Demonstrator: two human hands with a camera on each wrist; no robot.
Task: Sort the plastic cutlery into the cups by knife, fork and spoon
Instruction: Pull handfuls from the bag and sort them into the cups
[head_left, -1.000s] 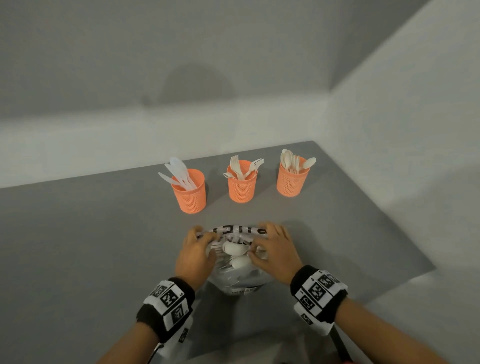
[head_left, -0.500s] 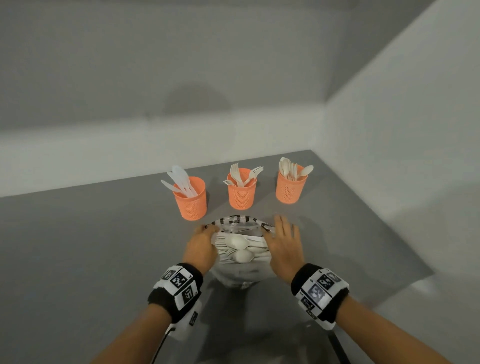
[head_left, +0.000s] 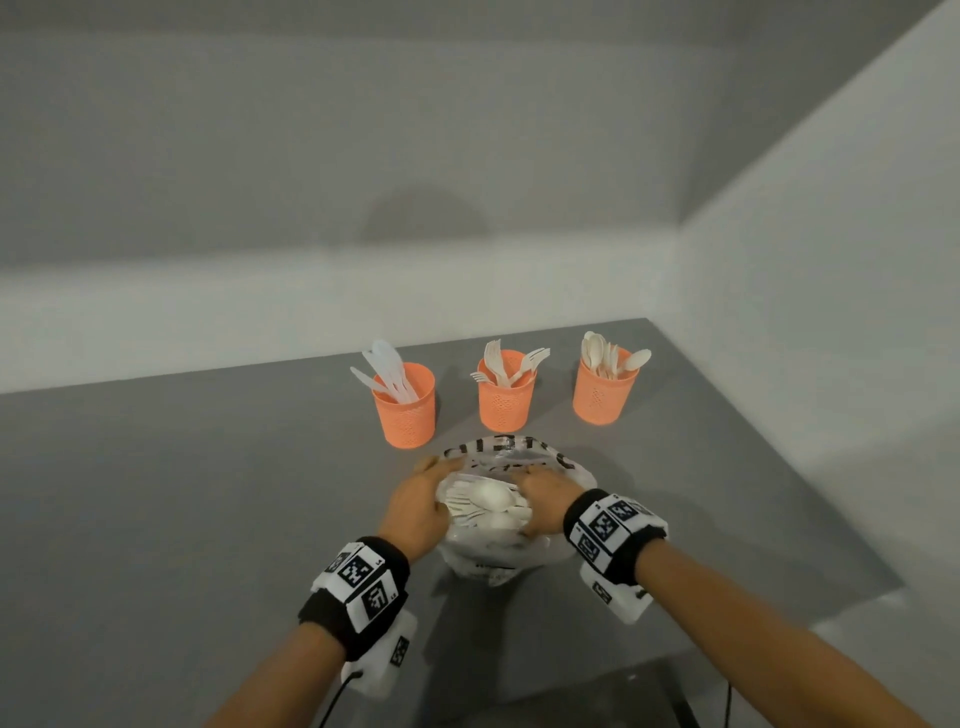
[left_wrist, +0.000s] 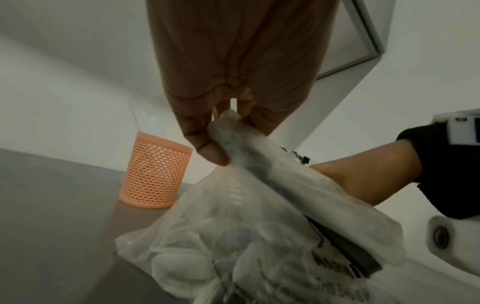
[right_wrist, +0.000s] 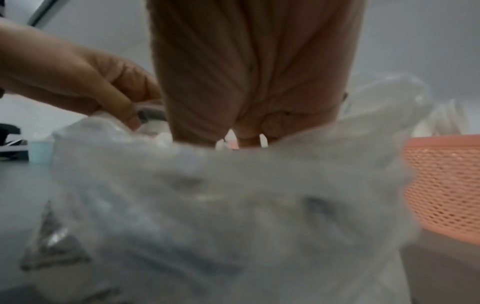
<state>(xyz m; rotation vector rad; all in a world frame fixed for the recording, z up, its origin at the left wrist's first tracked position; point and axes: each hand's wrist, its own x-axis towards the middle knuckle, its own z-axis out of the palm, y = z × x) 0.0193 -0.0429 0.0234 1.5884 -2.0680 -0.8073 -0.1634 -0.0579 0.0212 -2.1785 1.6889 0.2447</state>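
— Gripping what? 
— Left hand (head_left: 415, 512) pinches the plastic bag's (head_left: 493, 564) rolled rim; right hand (head_left: 545, 501) curls onto its opposite edge. 
— And the cutlery (head_left: 485, 506)? 
— Inside the bag, with three orange cups (head_left: 506, 397) at twelve o'clock.

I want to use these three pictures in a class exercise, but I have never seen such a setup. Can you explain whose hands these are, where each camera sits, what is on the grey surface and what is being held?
No machine here: a person works with bare hands, wearing patterned wristbands that carry small cameras. One picture comes from a camera on the head, looking down; the other two look along each hand from the wrist. On the grey table stand three orange mesh cups: the knife cup, the fork cup and the spoon cup. In front lies a clear plastic bag of white cutlery. The left hand pinches the bag's rim, seen clearly from its wrist. The right hand holds the opposite side; its exact grip is blurred.
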